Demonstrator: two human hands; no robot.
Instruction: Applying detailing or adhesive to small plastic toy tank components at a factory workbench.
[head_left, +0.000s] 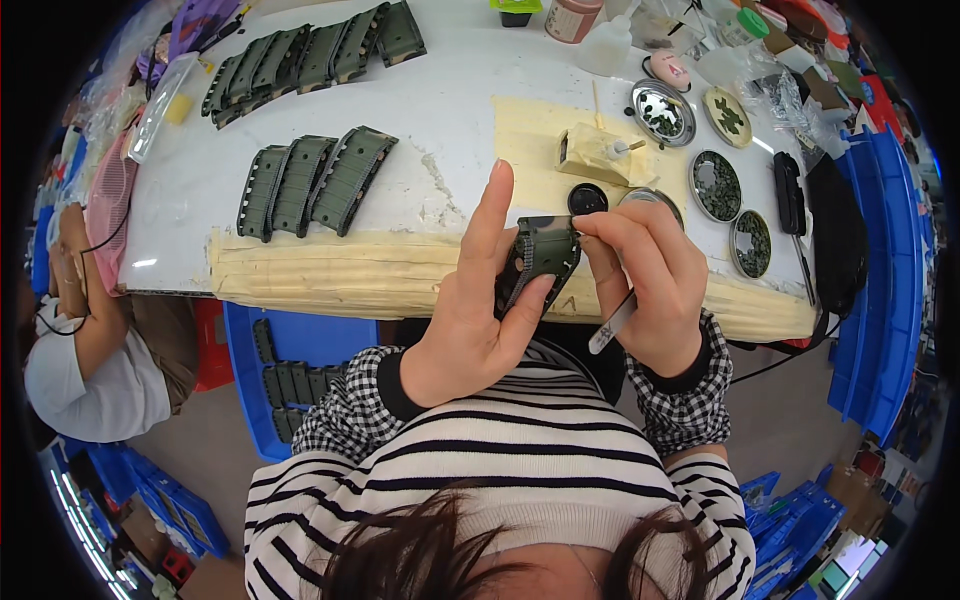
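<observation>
One curved camouflage panel [548, 250] is found in work, held above the near edge of the table [450, 115]. It is pinched by the left hand [468, 322] between the thumb and fingers partly hidden behind it, with the index finger extended. At its far right corner, the thumb and forefinger of the right hand [655, 290] are pressed together; whether a small part is gripped there cannot be told. Metal tweezers [612, 326] are held tucked under the same hand. Three panels [318, 185] are laid overlapping at left, a longer row of panels [300, 62] lies beyond, and further panels [293, 382] are kept in a blue tray [335, 325] below; which are finished cannot be established. Small dark-green pieces are left loose in a round dish [717, 152] and a lower dish [736, 262], so supply is judged not exhausted. A tape-wrapped block [590, 155] and a black round cap [588, 199] are noted just beyond the hands. Another metal dish [676, 203] is partly covered by the right hand, by which direct access is judged hindered.
</observation>
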